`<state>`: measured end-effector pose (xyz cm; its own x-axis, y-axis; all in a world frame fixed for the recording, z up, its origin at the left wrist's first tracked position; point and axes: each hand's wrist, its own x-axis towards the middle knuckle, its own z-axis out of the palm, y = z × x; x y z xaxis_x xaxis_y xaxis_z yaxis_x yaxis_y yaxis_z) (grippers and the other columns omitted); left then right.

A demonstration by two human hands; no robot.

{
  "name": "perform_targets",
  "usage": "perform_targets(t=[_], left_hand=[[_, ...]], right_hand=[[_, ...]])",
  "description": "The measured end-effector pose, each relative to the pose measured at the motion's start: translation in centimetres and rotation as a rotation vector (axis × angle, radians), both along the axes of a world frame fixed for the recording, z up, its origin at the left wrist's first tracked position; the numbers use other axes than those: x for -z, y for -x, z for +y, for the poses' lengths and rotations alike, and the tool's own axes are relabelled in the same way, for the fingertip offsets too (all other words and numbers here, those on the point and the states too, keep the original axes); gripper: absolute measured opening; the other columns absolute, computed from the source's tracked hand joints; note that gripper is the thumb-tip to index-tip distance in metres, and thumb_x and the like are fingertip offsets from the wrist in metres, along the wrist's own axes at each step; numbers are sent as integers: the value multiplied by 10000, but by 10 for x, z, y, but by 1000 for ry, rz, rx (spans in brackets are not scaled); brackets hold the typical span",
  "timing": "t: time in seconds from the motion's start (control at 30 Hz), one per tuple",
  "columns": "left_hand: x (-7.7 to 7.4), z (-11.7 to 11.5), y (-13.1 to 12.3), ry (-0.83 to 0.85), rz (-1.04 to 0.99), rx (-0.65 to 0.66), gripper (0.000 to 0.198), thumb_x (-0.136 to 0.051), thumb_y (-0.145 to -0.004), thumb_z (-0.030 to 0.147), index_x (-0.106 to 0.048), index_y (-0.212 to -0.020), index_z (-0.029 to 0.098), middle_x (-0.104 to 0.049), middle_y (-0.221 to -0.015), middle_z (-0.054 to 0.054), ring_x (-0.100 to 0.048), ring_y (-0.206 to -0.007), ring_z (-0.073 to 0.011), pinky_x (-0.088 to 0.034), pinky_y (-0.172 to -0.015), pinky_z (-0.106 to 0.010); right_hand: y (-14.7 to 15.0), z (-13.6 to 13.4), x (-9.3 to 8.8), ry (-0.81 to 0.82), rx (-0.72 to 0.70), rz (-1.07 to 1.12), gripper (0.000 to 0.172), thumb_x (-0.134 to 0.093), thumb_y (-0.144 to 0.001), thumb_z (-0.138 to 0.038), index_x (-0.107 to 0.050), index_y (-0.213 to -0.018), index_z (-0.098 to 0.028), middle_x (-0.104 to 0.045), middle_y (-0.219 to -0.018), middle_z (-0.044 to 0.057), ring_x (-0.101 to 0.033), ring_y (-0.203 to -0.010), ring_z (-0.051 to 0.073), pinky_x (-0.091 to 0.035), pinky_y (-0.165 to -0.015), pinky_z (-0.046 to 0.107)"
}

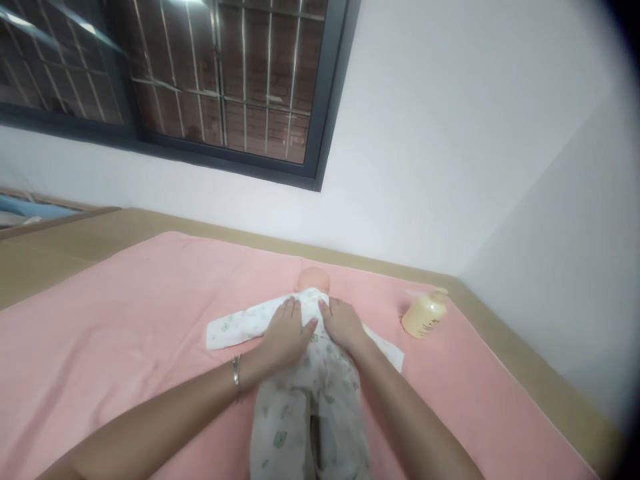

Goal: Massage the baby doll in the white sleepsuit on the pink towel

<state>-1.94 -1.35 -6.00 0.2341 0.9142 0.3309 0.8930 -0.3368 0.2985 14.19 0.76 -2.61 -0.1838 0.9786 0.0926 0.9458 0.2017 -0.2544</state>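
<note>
A baby doll (313, 277) in a white printed romper (305, 393) lies face up on a pink towel (125, 320), head away from me. My left hand (286, 331) lies flat on the doll's chest, fingers stretched out, a thin bracelet on the wrist. My right hand (341, 323) rests flat beside it on the doll's chest, fingers together and pointing toward the head. Neither hand holds anything. The doll's sleeves spread out to both sides.
A pale yellow pump bottle (425, 315) lies on the towel to the right of the doll. The towel covers a tan surface (60, 247) set against white walls. A dark-framed window (210, 87) with bars sits above left.
</note>
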Motion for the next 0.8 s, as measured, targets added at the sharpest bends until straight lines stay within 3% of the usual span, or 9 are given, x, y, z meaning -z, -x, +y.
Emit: perform_targets(t=[0.1,0.23,0.3,0.4,0.5,0.6,0.7,0.8], left_hand=[[-18,31,4,145,-42,-42,580,-202,-946,490,-587,-1119,92,-607,-1201,-191,-542,-1151,-284,-362,-992,-410],[-29,51,1,256,-45,-84,614,-168,-946,494,-638,-997,103,-665,-1060,-186,-603,-1035,-294,-407,-918,-408],[-22,41,-2,164,-24,-67,611,-179,-947,491,-606,-1087,77,-629,-1144,-205,-563,-1113,-308,-372,-971,-431],[-2,13,-3,11,6,-13,629,-182,-954,476,-456,-1308,35,-444,-1390,-231,-378,-1321,-315,-267,-1077,-460],[12,-4,2,-2,23,32,654,-178,-957,479,-338,-1406,32,-304,-1490,-212,-225,-1407,-289,-180,-1130,-451],[8,7,7,46,10,21,646,-176,-953,491,-369,-1385,52,-350,-1467,-205,-271,-1388,-286,-192,-1119,-461],[-10,36,5,168,-42,-25,605,-154,-951,490,-512,-1252,106,-520,-1336,-181,-425,-1282,-291,-205,-1091,-511],[-24,57,-2,300,-93,-47,648,-95,-951,509,-606,-1102,140,-626,-1194,-157,-518,-1179,-292,-168,-1084,-556]], right_hand=[[7,-30,6,-173,-37,-42,556,-192,-997,-446,-543,-1219,-77,-556,-1240,202,-460,-1188,283,-248,-1024,403],[4,-38,12,-172,-65,-34,570,-164,-999,-448,-560,-1206,-95,-564,-1239,182,-435,-1217,267,-207,-1056,402],[-2,-21,13,-148,-14,-11,582,-162,-998,-456,-567,-1197,-88,-565,-1240,193,-440,-1218,274,-201,-1054,431],[-12,11,13,-1,83,68,640,-104,-998,-472,-588,-1186,-97,-595,-1208,192,-488,-1183,278,-146,-1061,503],[-13,24,10,132,106,126,706,-25,-992,-482,-613,-1166,-131,-627,-1172,170,-532,-1140,266,-88,-1069,534],[-5,3,10,0,87,54,654,-95,-993,-489,-584,-1195,-104,-602,-1197,200,-502,-1168,283,-102,-1073,520],[3,-33,16,-175,-1,-21,627,-143,-990,-485,-490,-1308,-72,-508,-1322,212,-389,-1275,294,-118,-1091,484],[5,-49,24,-179,-49,-36,649,-117,-990,-479,-409,-1385,-56,-429,-1407,196,-310,-1336,278,-109,-1110,459]])
